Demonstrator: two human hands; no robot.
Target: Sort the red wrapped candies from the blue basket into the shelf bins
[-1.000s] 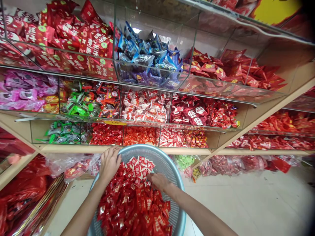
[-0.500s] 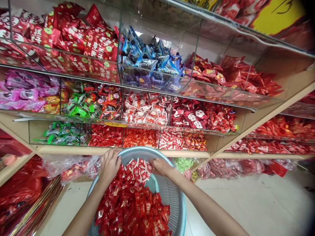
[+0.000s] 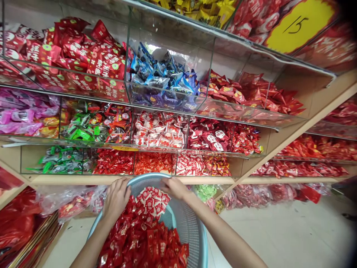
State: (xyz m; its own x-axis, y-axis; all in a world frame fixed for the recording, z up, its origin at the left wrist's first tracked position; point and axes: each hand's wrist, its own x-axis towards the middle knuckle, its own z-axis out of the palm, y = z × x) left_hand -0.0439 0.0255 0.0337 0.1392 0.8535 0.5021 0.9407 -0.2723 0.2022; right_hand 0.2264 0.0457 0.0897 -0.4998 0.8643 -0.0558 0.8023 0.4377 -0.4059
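A light blue plastic basket (image 3: 203,238) holds many red-wrapped candies (image 3: 139,242). Toward its far side lies a heap of small red-and-white wrapped candies (image 3: 153,199). My left hand (image 3: 117,197) is closed over the basket's far left rim, thumb toward the inside. Just inside the far rim, my right hand (image 3: 175,188) is raised above the red-and-white heap with its fingers curled together. What those fingers hold, if anything, is hidden. On the lowest shelf, right behind the basket, a bin contains similar red-and-white candies (image 3: 191,164).
Clear-fronted shelves rise ahead, with blue packets (image 3: 164,74), red bags (image 3: 75,52) and a yellow price sign (image 3: 301,26). A wooden shelf edge (image 3: 83,180) runs behind the basket. Plastic bags of sweets (image 3: 256,191) lie below it on the tiled floor (image 3: 264,230).
My right hand has risen from among the red-and-white candies toward the far rim. The view has shifted, so the shelves sit lower and farther left. My left hand stays on the rim.
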